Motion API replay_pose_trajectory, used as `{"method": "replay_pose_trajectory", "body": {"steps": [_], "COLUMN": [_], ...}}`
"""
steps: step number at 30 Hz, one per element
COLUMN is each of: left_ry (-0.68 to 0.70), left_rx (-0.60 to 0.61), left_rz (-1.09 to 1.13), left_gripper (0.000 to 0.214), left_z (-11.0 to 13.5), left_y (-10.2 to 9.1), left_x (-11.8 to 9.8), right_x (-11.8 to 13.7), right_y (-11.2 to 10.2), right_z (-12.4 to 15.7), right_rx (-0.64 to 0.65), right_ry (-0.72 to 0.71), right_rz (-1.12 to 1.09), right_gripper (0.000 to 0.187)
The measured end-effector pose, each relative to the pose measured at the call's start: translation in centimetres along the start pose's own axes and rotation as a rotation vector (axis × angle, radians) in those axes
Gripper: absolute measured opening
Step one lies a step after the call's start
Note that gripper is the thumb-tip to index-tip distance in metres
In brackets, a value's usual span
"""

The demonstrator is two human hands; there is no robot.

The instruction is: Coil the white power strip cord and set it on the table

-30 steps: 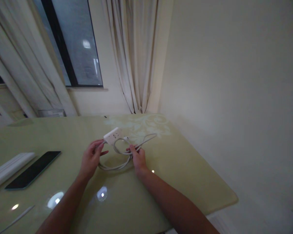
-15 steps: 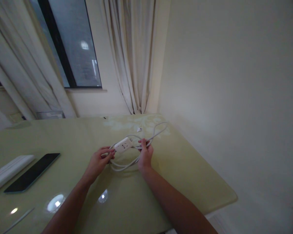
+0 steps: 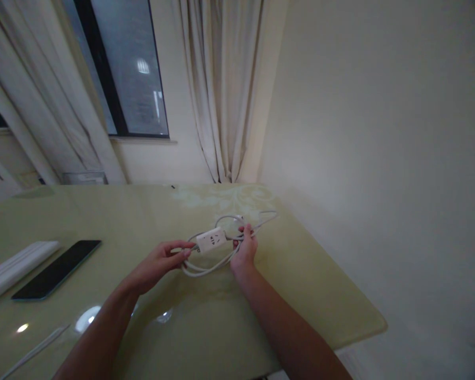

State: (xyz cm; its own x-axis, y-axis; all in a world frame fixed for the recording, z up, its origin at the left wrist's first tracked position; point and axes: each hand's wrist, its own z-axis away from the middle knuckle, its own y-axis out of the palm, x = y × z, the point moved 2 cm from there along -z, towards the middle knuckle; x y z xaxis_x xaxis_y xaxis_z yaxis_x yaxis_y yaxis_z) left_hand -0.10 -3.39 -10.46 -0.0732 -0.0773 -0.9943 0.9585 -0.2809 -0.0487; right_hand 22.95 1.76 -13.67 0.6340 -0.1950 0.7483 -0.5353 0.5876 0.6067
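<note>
A small white power strip with a looped white cable is held just above a glossy pale green table. My left hand pinches the strip's near end where the cable leaves it. My right hand is closed round a bundle of cable loops beside the strip's other end. More cable curls away toward the table's far right corner.
A dark flat tablet and a white oblong object lie at the left. A thin white stick lies near the front left edge. Curtains and a window stand behind; a wall borders the right.
Both hands carried the power strip and cable a little to the right and away from me. The strip turned more level, and the loops gathered tighter in my right hand.
</note>
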Motion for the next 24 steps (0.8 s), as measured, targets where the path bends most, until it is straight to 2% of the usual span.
{"method": "replay_pose_trajectory", "body": {"steps": [2,4,6,8,12,16,19,24], "left_ry": [-0.023,-0.013,0.017,0.023,-0.073,-0.026,0.047,0.06], "left_rx": [0.068,0.082,0.006,-0.135,-0.401,-0.498,-0.578,-0.644], "left_rz": [0.092,0.17,0.242,0.288,0.231,0.201,0.183,0.078], "left_gripper": [0.054,0.053,0.049,0.046,0.053,0.055,0.058,0.054], "left_z": [0.2,0.1,-0.2,-0.8,-1.9,-2.4,-2.5,-2.7], "left_y": [0.1,0.4,0.7,0.9,0.6,-0.4,-1.4,-2.5], "left_x": [-0.1,-0.1,0.1,0.8,2.4,3.0,3.1,3.6], "right_x": [0.3,0.7,1.3,1.9,3.0,3.7,3.9,3.0], "right_y": [-0.1,-0.1,0.0,0.1,0.4,0.6,0.8,0.8], "right_z": [-0.4,-0.7,-1.0,-1.2,-1.2,-0.5,0.2,1.1], "right_rx": [-0.009,-0.015,-0.01,0.006,0.069,0.177,0.316,0.472], "right_ry": [-0.009,-0.023,-0.05,-0.091,-0.17,-0.245,-0.285,-0.216], "right_rz": [-0.008,-0.016,-0.029,-0.043,-0.067,-0.092,-0.087,-0.101], "right_gripper": [0.026,0.026,0.026,0.028,0.034,0.041,0.045,0.054]}}
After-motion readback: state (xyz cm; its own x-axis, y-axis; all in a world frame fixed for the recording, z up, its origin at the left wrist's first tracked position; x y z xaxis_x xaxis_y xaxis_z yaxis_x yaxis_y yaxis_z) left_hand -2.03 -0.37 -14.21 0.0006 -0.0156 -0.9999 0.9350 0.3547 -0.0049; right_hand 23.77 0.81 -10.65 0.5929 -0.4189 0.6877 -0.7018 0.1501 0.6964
